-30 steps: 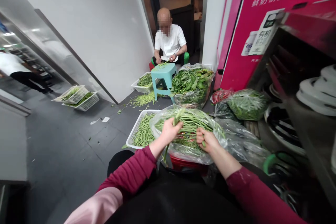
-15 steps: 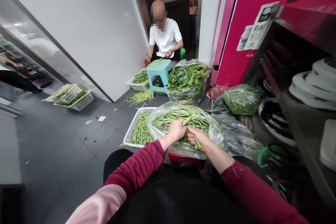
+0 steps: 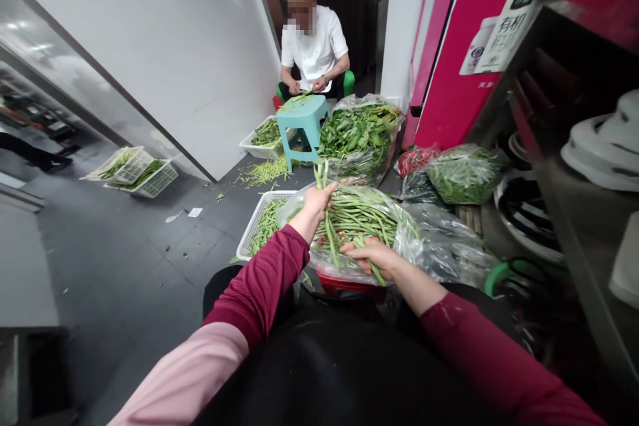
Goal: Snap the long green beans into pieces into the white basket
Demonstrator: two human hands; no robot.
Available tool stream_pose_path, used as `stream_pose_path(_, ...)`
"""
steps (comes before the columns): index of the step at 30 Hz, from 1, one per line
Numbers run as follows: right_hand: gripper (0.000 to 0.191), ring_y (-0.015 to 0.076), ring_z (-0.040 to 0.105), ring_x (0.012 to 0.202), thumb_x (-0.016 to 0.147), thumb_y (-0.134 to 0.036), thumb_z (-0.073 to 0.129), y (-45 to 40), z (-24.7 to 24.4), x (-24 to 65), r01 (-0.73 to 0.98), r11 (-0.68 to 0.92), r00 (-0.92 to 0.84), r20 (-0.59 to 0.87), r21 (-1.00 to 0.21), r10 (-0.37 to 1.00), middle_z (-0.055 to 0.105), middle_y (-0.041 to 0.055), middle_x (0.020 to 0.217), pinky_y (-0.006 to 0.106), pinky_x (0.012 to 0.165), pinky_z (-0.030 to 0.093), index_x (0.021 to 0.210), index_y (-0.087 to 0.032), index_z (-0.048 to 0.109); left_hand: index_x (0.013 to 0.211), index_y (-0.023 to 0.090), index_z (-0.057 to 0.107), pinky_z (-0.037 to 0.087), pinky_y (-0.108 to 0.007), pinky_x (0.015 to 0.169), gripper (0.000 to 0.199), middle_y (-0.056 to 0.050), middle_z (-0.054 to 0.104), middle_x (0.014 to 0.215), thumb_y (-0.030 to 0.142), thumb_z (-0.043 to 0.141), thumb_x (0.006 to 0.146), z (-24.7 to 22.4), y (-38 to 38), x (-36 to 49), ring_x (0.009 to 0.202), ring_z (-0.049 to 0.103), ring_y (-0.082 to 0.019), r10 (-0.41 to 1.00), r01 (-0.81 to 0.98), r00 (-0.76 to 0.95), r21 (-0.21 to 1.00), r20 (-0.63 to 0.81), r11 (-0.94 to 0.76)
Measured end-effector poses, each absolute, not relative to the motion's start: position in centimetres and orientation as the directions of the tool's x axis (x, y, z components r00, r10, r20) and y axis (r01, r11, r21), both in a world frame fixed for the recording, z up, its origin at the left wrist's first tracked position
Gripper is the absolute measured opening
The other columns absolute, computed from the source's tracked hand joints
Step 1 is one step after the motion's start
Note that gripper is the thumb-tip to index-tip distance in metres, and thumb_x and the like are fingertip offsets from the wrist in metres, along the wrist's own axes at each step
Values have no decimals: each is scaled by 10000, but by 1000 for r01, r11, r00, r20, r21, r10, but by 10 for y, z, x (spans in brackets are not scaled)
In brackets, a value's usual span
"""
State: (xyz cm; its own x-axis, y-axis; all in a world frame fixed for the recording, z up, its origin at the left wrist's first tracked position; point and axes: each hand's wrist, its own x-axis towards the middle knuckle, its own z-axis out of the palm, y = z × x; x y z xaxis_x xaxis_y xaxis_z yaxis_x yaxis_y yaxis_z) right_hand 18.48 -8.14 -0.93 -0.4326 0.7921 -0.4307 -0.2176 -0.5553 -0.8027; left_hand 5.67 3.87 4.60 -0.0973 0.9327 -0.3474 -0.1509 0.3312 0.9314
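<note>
My left hand (image 3: 318, 205) is closed around a few long green beans (image 3: 330, 239), whose ends stick up above the fist and hang down below it. It is over the left side of a clear plastic bag (image 3: 407, 223) full of long green beans (image 3: 367, 213). Over the near edge of the bag, my right hand (image 3: 374, 257) is closed on a small bunch of green beans (image 3: 375, 271), its fingertips pointing left. Left of the bag, a white plastic basket (image 3: 248, 234) holds short bean pieces (image 3: 267, 221), partly hidden by my left arm. Something red (image 3: 344, 285) shows under the bag.
Opposite me a person in a white shirt (image 3: 314, 46) handles greens at a turquoise stool (image 3: 303, 116). A big bag of leafy greens (image 3: 362, 133) stands beside it. White baskets (image 3: 154, 180) lie by the left wall. A metal shelf (image 3: 574, 213) borders the right.
My hands have moved apart from touching each other. The left went up and left with long beans; the right stays low with its bunch. The view has tilted slightly downward.
</note>
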Motion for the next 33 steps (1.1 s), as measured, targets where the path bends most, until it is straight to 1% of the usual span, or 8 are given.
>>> stream_pose_path(4,249,23,266,307,647,-341,669,-94,-12,180,-144,-634,-621,-430,-760,655,361,-97,440,172,300,222,760,-139,576,674,170,420,195,-174,349,290,103,318,399,294,682,651,51,46,54,303,282,-35,946,-124,-186,961,-265,245)
stream_pose_path(7,236,24,279,316,655,-351,656,-98,-14,178,-126,-592,-627,-398,-796,670,409,-78,478,180,301,242,716,-132,591,684,169,426,215,-171,346,279,103,327,408,303,670,664,49,49,52,307,305,-35,939,-149,-261,971,-223,190)
stream_pose_path(13,186,71,401,383,674,-341,634,-103,4,185,-13,-133,-486,-110,-991,867,543,-15,507,208,379,301,651,-156,625,717,158,437,234,-163,353,288,105,351,439,308,678,663,32,46,31,318,309,-21,912,-163,-340,970,-229,182)
stream_pose_path(16,184,101,423,414,687,-359,614,-90,1,200,119,-51,-302,-85,-992,950,537,-9,496,234,419,311,652,-180,635,719,165,400,230,-157,352,321,110,333,449,360,654,692,24,40,18,319,308,-21,889,-233,-317,936,-331,265)
stream_pose_path(21,233,151,453,515,482,-332,762,-58,-21,215,313,-64,131,-23,-948,991,483,-11,470,261,499,319,514,-219,562,719,181,356,234,-158,345,361,100,353,479,423,624,711,29,37,20,319,314,-23,875,-340,-291,897,-386,282)
stream_pose_path(26,223,141,482,545,632,-387,636,-67,-11,180,297,-41,-129,-82,-954,988,576,-14,590,258,529,350,764,-208,654,725,182,373,253,-171,354,355,98,349,471,442,614,711,40,32,49,325,322,-34,894,-354,-273,901,-355,250)
stream_pose_path(30,194,130,482,571,623,-352,633,-75,-5,160,309,-21,-167,-76,-951,983,571,-14,611,239,526,347,713,-180,631,726,176,416,268,-190,380,330,86,358,464,459,584,723,41,25,58,354,345,-50,910,-233,-307,949,-278,212)
stream_pose_path(33,187,86,396,440,671,-365,582,-74,-6,165,53,-136,-192,-144,-989,971,507,-34,560,219,423,285,692,-180,569,728,170,428,261,-179,399,328,82,374,475,448,601,709,44,21,42,385,331,-36,952,-106,-226,977,-204,185)
